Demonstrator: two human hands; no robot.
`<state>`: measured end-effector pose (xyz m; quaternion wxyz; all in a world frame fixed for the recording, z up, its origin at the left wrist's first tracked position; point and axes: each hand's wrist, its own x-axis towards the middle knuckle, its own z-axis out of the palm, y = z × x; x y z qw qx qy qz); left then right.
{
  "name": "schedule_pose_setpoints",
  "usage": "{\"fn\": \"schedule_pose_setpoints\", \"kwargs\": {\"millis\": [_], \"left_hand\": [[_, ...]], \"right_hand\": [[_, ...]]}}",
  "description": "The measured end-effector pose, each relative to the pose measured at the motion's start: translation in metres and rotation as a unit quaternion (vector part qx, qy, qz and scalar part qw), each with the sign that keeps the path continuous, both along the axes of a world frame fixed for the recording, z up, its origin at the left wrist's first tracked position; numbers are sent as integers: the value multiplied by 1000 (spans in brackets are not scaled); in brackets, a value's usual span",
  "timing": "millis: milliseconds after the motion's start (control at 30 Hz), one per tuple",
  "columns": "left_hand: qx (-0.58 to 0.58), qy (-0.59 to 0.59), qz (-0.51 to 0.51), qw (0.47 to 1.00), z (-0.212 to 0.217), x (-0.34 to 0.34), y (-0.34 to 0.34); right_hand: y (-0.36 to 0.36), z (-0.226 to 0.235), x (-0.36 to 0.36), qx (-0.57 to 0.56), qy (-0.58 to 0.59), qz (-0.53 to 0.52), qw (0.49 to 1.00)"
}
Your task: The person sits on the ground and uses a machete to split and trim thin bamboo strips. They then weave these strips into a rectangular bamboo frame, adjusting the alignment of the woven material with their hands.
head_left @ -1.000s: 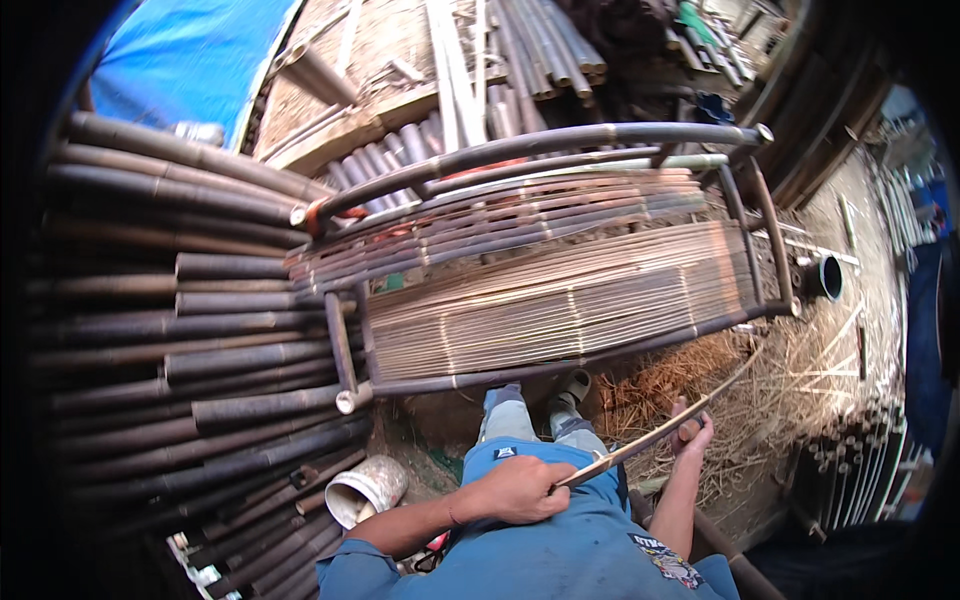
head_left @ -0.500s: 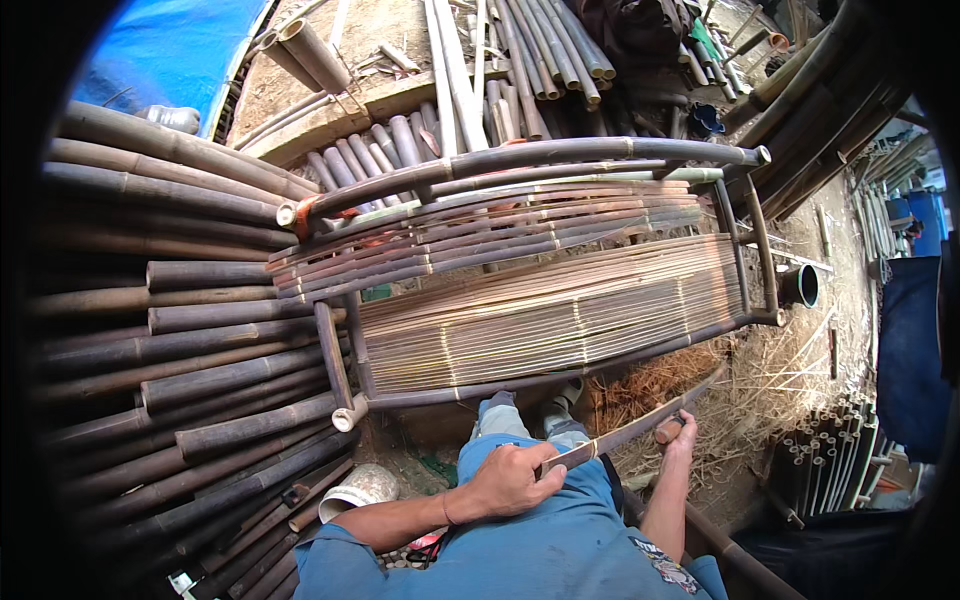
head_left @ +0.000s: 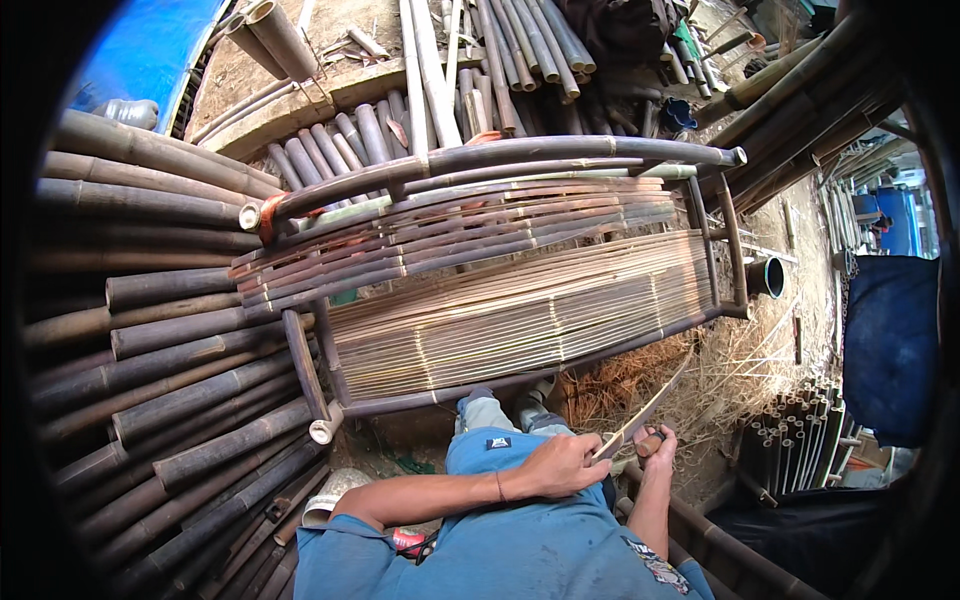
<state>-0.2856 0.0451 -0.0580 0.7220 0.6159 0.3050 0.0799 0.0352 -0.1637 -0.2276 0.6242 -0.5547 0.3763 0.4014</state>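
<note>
My left hand [head_left: 562, 466] is closed around the near end of a bamboo strip [head_left: 632, 425], in front of my blue shirt. The strip slants away to the right, pale along one edge and dark on its face. Just right of it, my right hand [head_left: 656, 462] grips a brown wooden handle [head_left: 650, 443]; what the handle belongs to cannot be made out. Both hands are close together. Beyond them stands a bamboo bench [head_left: 520, 315] with a slatted seat, a slatted back [head_left: 470, 235] and round pole rails.
Dark bamboo poles [head_left: 200, 400] are stacked on the left. More poles [head_left: 530, 50] lie at the far side. Shavings [head_left: 730, 400] cover the ground right of my legs. A white bucket [head_left: 335, 490] stands by my left elbow. Upright bamboo pieces [head_left: 800, 440] are at the right.
My left hand has moved right, closer to my right hand. The bamboo strip has turned and its visible length is shorter. The whole view has shifted slightly.
</note>
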Motion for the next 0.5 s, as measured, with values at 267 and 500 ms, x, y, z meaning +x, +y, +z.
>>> {"fn": "schedule_pose_setpoints", "kwargs": {"millis": [267,500], "left_hand": [[50,43,79,995,-16,0,19],[55,36,43,997,-10,-10,4]], "right_hand": [[31,4,-12,-36,-17,-11,999],[69,-9,-4,30,-19,16,999]]}}
